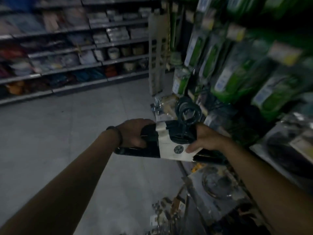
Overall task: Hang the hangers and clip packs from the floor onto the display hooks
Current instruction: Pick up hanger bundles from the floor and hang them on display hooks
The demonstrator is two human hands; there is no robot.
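Note:
A bundle of dark hangers (176,134) wrapped in a white paper band with a round logo is held in front of me, its hook loops pointing up toward the display. My left hand (135,133) grips the bundle's left end, fingers curled round the dark bars. On the right side my right hand (206,139) holds the bundle, thumb on the white band. Green-packaged goods hang on the display hooks (237,73) just right of the bundle. The view is dim and blurred.
Shelves of boxed goods (101,48) line the far side of the grey tiled aisle floor (76,133). A lower shelf (279,150) on the right carries dark packs. Loose packs and clips (162,216) lie on the floor below my hands.

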